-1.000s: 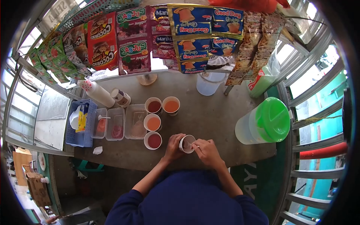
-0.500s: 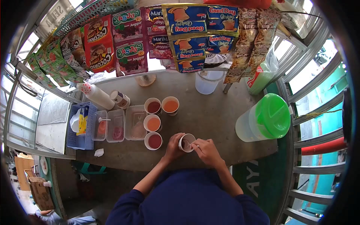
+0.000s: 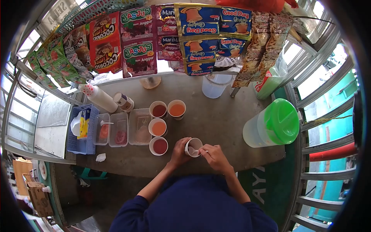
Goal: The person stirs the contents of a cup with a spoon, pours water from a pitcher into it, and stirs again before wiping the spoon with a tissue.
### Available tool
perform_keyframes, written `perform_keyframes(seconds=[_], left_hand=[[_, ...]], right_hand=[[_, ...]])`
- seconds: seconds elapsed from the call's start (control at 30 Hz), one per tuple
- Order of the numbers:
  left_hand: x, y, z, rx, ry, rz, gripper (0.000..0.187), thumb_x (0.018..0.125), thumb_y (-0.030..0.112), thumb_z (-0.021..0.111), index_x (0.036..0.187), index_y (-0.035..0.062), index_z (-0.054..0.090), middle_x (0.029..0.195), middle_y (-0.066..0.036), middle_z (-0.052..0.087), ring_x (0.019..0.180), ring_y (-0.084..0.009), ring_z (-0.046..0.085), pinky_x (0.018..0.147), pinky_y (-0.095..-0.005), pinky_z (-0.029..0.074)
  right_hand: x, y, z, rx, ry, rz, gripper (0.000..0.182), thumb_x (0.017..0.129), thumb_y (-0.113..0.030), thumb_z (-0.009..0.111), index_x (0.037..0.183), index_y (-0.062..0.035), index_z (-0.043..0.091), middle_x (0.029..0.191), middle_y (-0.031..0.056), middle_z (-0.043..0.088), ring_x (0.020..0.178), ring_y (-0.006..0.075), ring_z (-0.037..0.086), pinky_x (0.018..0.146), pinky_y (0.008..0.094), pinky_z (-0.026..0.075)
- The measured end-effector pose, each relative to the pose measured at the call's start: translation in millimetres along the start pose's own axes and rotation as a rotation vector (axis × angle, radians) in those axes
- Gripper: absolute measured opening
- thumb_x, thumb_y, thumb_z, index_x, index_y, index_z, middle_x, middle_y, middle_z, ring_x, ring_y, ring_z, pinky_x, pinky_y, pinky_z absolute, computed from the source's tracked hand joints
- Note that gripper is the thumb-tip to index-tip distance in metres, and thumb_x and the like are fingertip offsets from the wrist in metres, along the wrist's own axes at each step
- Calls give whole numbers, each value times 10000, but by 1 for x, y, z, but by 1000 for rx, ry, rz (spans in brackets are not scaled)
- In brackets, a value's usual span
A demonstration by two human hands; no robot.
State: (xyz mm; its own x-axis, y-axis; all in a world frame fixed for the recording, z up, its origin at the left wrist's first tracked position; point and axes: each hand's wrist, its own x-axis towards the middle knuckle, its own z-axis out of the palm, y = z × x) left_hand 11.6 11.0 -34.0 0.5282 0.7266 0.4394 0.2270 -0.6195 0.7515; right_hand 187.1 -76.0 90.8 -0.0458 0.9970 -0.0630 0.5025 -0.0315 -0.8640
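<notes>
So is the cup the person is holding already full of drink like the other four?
No, the tilted cup in the left hand shows a mostly white inside, unlike the four filled cups.

A dark navy long-sleeved top (image 3: 193, 205) fills the bottom centre of the frame, plain fabric, no print. Its sleeves are pushed up to the elbows, leaving both forearms bare.

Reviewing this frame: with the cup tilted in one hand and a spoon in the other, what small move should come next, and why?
Probably stand the cup upright: the left hand tilts it while the right hand works a small spoon inside, and four filled cups stand beside it.
</notes>
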Motion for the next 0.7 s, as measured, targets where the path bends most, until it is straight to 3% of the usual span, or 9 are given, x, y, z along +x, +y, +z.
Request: perform_keyframes(seconds=[0.1,0.2,0.33,0.43,0.53,0.6,0.7], left_hand=[[1,2,0,-1,6,-7,765,571,150,847,1234,62,475,1159,-152,585,1073,-346,573,906,-433,462],[3,4,0,-1,4,-4,759,574,153,847,1230,63,476,1150,-152,590,1064,-347,577,901,-432,464],[5,6,-2,4,1,0,758,570,160,851,1225,62,480,1140,-150,595,1057,-346,580,890,-431,467],[7,8,-3,-6,-13,2,752,572,168,852,1219,61,485,1135,-147,596,1052,-343,582,887,-433,468],[9,8,-5,-7,-14,15,749,575,177,852,1219,63,488,1135,-145,594,1050,-339,583,885,-433,468],[10,8,-6,-6,-37,21,751,576,179,852,1222,65,487,1137,-143,593,1052,-339,582,888,-433,466],[12,6,-9,-9,-75,44,753,576,181,851,1225,67,488,1141,-140,592,1057,-339,579,893,-434,463]], right_hand=[[1,-6,4,-60,129,0,254,971,-251,444,939,-83,632,899,58,619,831,218,565,834,349,319],[3,15,6,42,-16,36,262,973,-254,442,938,-79,634,909,60,622,819,226,561,837,348,320],[3,4,4,83,103,61,274,975,-258,436,925,-76,634,915,65,623,822,234,560,841,350,321],[4,4,2,-42,16,43,271,974,-253,435,917,-76,632,914,62,623,832,231,565,839,351,320],[4,10,4,120,34,47,263,969,-249,438,909,-80,630,912,57,627,840,224,572,834,354,319],[3,2,3,-111,69,8,253,963,-243,442,904,-82,629,906,55,629,841,221,575,829,355,319],[3,6,4,24,23,17,252,965,-240,440,902,-83,627,895,57,626,843,224,576,823,359,320]])
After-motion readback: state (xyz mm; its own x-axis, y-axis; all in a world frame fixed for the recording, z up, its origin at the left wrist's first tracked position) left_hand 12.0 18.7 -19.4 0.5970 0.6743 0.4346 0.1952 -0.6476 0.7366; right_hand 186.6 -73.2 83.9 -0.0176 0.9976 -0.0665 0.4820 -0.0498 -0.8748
